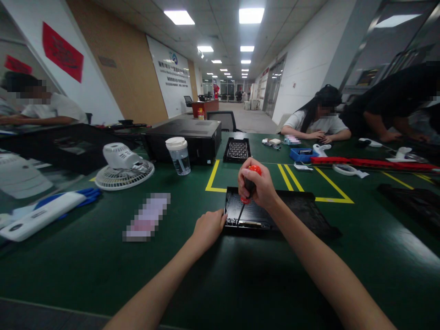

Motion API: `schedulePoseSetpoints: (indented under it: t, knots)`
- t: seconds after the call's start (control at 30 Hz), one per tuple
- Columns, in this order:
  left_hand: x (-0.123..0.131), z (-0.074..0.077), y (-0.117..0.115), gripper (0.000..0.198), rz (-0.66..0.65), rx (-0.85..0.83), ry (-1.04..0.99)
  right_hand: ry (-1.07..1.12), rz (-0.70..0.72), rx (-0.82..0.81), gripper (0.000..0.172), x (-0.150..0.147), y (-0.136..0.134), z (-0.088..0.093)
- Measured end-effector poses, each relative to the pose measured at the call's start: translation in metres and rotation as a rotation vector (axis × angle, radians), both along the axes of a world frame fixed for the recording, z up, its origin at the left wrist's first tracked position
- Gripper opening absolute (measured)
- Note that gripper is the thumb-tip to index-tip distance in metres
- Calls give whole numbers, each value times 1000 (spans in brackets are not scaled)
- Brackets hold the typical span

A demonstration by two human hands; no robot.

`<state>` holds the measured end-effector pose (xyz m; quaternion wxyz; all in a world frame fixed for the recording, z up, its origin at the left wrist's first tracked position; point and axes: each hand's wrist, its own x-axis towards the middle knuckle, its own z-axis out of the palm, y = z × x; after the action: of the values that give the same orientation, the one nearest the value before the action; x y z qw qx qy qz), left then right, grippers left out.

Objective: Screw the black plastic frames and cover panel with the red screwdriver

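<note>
A flat black device [292, 213] lies on the green table [103, 266] in front of me. My right hand [259, 185] is wrapped round a screwdriver with a red and black handle [250, 183], held upright, its tip down at the device's near left corner. My left hand [209, 228] rests against the device's left edge with the fingers curled; whether they pinch anything is hidden.
A small black tray of screws [237, 150] sits beyond the yellow floor-tape lines. A white desk fan [123, 169], a clear cup with a white lid [178, 156] and a black computer case [185, 137] stand at left. Other people work at the table's far sides.
</note>
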<state>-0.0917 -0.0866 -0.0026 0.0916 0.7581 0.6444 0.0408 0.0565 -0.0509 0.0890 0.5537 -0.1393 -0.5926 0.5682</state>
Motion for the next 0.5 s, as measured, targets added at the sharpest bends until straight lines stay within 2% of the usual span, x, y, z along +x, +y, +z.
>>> schedulePoseSetpoints:
  t: [0.5]
  knots:
    - [1, 2, 0, 38, 5, -7, 15, -1, -2, 2, 14, -1, 0, -1]
